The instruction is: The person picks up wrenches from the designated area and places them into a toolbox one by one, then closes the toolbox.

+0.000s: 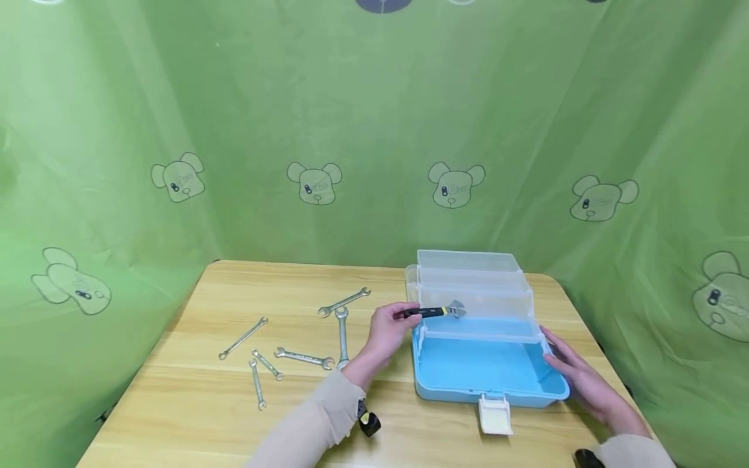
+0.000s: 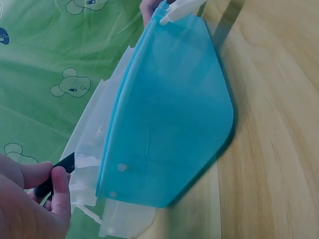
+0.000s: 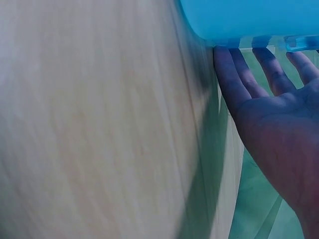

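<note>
My left hand (image 1: 387, 333) pinches the black handle of an adjustable wrench (image 1: 434, 312) between thumb and fingers. The wrench's metal head points right, above the left part of a blue toolbox (image 1: 446, 394). Clear trays (image 1: 475, 279) stand raised at the back of the box, and its white latch (image 1: 495, 416) hangs down at the front. In the left wrist view the dark handle (image 2: 64, 165) shows beside the trays. My right hand (image 1: 579, 377) rests against the box's right side; the right wrist view shows its fingers (image 3: 271, 69) stretched out, tips touching the blue wall.
Several open-ended and combination wrenches lie left of the box, among them one upright wrench (image 1: 342, 335), one at the back (image 1: 344, 303) and a small one (image 1: 257, 385). The wooden table (image 1: 193, 409) ends close to my right hand. Green curtains (image 1: 374, 130) surround it.
</note>
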Available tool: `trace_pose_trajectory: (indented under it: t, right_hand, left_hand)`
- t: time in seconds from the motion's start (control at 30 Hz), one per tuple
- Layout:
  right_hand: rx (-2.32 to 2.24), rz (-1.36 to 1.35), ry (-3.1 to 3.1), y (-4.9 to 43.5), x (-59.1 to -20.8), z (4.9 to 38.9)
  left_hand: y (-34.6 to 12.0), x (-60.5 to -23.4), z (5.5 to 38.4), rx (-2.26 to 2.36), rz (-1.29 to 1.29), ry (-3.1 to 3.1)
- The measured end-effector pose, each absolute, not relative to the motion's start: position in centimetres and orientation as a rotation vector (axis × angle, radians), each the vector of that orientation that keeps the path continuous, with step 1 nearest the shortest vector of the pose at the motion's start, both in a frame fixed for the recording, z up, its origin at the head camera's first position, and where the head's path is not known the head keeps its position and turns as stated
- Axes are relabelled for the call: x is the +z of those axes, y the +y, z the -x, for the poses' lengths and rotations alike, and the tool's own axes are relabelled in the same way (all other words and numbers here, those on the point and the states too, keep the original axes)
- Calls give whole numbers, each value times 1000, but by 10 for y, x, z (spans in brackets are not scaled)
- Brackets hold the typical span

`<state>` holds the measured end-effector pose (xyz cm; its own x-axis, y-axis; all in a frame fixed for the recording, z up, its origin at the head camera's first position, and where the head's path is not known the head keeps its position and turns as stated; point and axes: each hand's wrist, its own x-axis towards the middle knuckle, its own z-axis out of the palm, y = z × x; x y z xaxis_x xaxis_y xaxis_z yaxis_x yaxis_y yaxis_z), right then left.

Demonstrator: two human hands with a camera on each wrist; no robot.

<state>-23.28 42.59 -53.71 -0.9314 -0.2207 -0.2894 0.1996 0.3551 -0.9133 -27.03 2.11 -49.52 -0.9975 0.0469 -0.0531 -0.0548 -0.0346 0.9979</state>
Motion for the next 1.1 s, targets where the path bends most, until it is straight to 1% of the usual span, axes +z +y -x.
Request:
trace_pose_trajectory:
  t: [0.23,0.57,0.83,1.1]
  right_hand:
    - [-1580,12,2273,428,-537,232]
    - [-1582,24,2270,430,-539,237]
    - [-1578,16,2270,430,-539,236]
    - [-1585,18,2271,428,-540,235]
  left_hand:
    - [27,-494,273,2167,-27,2160]
    - [31,-488,276,2034,-400,2388]
    - [34,-486,284,1725,-583,2755]
    - [41,-488,293,1429,-640,3062]
